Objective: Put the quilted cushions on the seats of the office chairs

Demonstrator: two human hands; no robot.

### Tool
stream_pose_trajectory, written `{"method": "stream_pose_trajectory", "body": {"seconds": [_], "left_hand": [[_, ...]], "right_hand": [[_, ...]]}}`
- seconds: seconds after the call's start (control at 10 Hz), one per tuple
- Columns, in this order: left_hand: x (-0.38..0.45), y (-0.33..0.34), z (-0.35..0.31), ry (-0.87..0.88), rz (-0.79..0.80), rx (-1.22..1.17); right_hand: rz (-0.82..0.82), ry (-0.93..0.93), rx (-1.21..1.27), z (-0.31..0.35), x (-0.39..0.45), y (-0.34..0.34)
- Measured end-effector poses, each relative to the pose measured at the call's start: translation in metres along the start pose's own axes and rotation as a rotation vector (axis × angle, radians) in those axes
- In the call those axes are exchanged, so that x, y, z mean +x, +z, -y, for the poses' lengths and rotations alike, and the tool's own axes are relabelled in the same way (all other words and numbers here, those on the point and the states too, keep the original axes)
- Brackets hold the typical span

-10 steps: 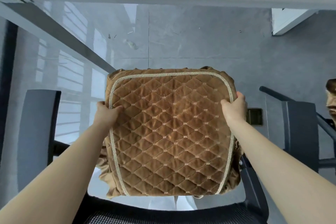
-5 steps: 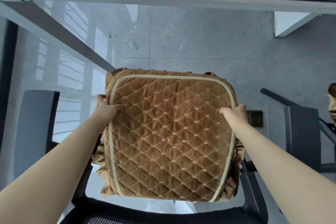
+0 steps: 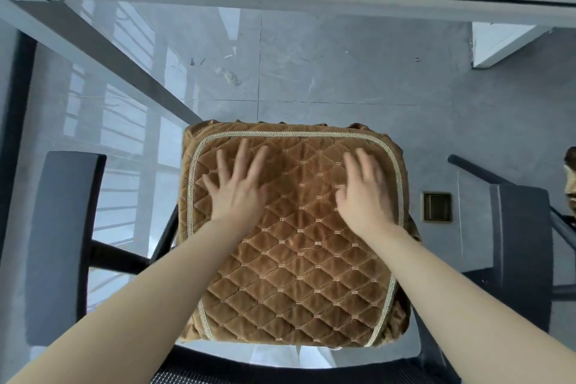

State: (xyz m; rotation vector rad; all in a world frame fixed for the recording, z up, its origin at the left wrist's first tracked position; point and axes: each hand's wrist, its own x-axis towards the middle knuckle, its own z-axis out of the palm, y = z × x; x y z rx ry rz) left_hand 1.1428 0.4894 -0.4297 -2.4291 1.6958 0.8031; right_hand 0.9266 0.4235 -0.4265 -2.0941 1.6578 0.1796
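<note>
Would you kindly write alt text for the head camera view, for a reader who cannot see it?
Seen from above, a person's left hand and right hand lie flat, fingers spread, on a brown quilted cushion set on an office chair. Black armrests flank it over a grey tiled floor; another chair stands at the right.

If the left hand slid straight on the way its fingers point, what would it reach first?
The left hand lies flat on the cushion, fingers aimed at its far edge. It would likely cross the braided trim first, then open floor beyond.
</note>
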Motion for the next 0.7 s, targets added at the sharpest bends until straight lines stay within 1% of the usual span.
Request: {"method": "stream_pose_trajectory", "body": {"seconds": [0.1, 0.2, 0.3, 0.4, 0.5, 0.6, 0.7], "left_hand": [[-0.005, 0.02, -0.027, 0.096, 0.075, 0.045], [-0.007, 0.03, -0.027, 0.01, 0.121, 0.088], [-0.015, 0.03, -0.004, -0.137, 0.136, 0.136], [-0.031, 0.024, 0.024, -0.244, 0.187, 0.186], [-0.052, 0.019, 0.045, -0.334, 0.246, 0.157], [-0.075, 0.009, 0.049, -0.48, 0.352, -0.003], [-0.107, -0.001, 0.042, -0.484, 0.391, -0.079]], "right_hand": [[0.151, -0.248, -0.091, 0.019, 0.003, 0.012], [0.212, -0.2, -0.187, 0.006, 0.004, 0.019], [0.217, -0.051, -0.202, -0.018, -0.003, 0.014], [0.244, 0.132, -0.185, -0.038, -0.012, 0.004], [0.305, 0.283, -0.114, -0.045, -0.027, -0.008], [0.394, 0.355, -0.054, -0.047, -0.044, -0.019], [0.429, 0.324, 0.007, -0.031, -0.077, -0.036]]}}
